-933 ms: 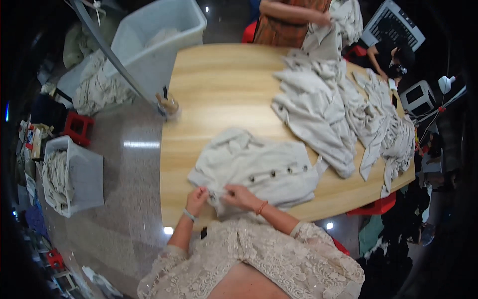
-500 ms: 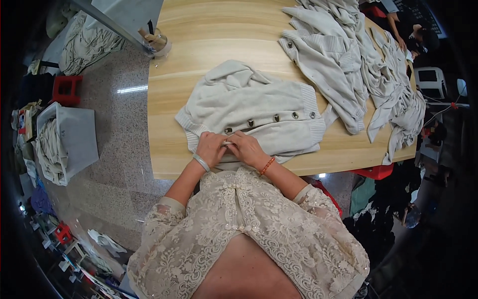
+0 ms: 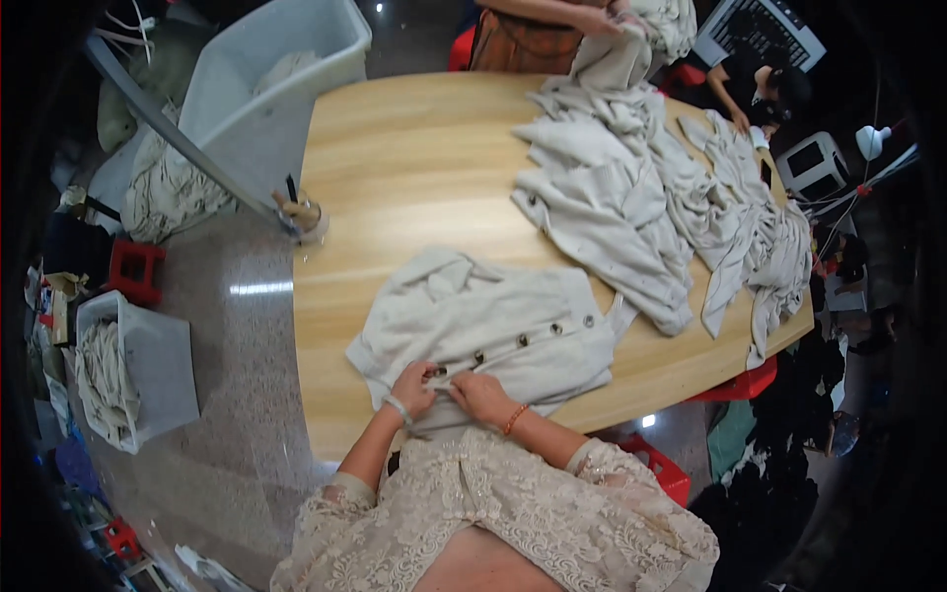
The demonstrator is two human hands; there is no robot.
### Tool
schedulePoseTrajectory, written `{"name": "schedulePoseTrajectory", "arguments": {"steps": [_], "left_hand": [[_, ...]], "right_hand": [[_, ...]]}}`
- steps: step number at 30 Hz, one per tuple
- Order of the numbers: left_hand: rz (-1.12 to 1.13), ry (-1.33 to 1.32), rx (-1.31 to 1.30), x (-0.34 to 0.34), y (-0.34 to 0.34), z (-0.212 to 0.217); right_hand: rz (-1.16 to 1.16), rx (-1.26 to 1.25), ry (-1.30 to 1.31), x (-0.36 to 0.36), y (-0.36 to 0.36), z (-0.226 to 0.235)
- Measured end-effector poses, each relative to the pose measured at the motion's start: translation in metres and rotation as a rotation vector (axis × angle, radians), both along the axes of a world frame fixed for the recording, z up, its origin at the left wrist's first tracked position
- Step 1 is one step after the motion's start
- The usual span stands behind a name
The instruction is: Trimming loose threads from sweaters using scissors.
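Observation:
A cream knitted cardigan (image 3: 503, 308) lies on the table's near part, its ribbed hem to the right and a row of dark buttons along its front band. My left hand (image 3: 414, 387) pinches the band beside the leftmost button (image 3: 440, 372), thumb and finger closed at it. Just to the right, my right hand (image 3: 480, 397) is closed on the cloth of the lower front edge. What lies under its curled fingers is hidden.
More cream knitwear (image 3: 612, 217) is heaped along the wooden table's (image 3: 414, 168) right side. A person's hands (image 3: 597, 20) handle a garment at the far edge. At left stand a cup of tools (image 3: 311, 219), a bin of knitwear (image 3: 163, 385) and a red stool (image 3: 136, 271).
The view has tilted up, bringing in the far table edge, a large bin and another person. My hands have moved slightly apart, the left one up to the leftmost button.

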State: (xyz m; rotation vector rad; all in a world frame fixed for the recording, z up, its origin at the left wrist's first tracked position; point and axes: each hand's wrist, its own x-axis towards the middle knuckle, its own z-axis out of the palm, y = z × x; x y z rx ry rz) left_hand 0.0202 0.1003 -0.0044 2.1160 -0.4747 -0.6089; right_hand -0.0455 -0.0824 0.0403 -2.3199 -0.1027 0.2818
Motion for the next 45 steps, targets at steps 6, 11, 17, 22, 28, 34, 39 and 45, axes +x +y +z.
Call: {"name": "schedulePoseTrajectory", "arguments": {"steps": [6,11,17,22,28,34,39,45], "left_hand": [[-0.099,-0.11,0.158,0.02,-0.03,0.005],[-0.066,0.043,0.177,0.015,-0.037,0.001],[0.162,0.518,-0.113,0.025,-0.022,0.024],[0.247,0.713,-0.313,0.027,-0.017,0.028],[-0.021,0.61,-0.431,0.006,0.001,0.038],[-0.072,-0.088,-0.131,0.0,-0.004,0.037],[-0.068,-0.105,-0.11,-0.001,-0.005,0.032],[-0.053,-0.043,-0.145,0.002,-0.004,0.025]], "right_hand": [[0.057,0.039,0.016,0.005,0.002,0.006],[0.022,0.016,0.014,0.001,-0.001,-0.002],[-0.118,0.118,0.042,0.001,0.002,0.012],[-0.087,0.097,-0.188,0.0,0.004,0.006],[0.008,0.058,-0.052,0.001,-0.008,0.002],[0.041,0.126,-0.062,0.011,-0.011,-0.013],[0.112,0.131,-0.09,0.01,-0.015,-0.025],[0.022,0.114,-0.089,0.007,-0.012,-0.014]]}}
